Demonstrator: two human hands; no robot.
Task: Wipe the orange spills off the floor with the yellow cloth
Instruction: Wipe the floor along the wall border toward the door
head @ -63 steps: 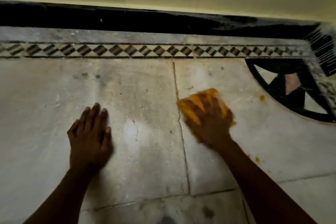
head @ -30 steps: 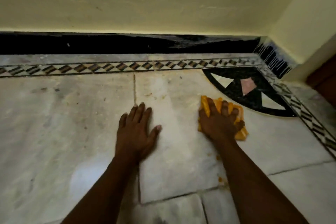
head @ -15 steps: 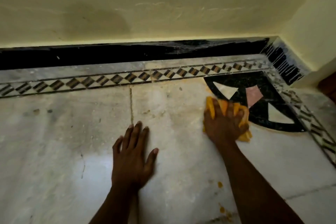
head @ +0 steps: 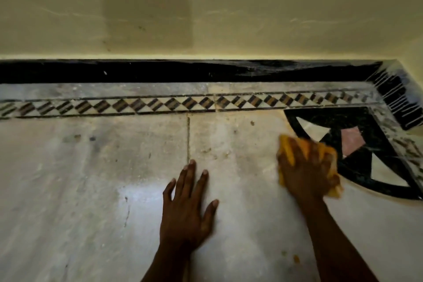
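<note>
A person's right hand [head: 306, 171] presses the bunched yellow cloth [head: 287, 146] flat to the marble floor [head: 68, 190], fingers spread over it and gripping its folds, at the curved edge of a black corner inlay [head: 357, 167]. The left hand [head: 187, 208] lies released, palm down, bracing beside it. 1 small orange spill [head: 296, 258] sits behind the wiping hand, close by the forearm, and could be missed or smeared if the arm drags across it. Beyond the fingertips, the patterned border strip [head: 160, 104] and black skirting [head: 160, 72] limit forward strokes; open marble lies to the left of both hands.
</note>
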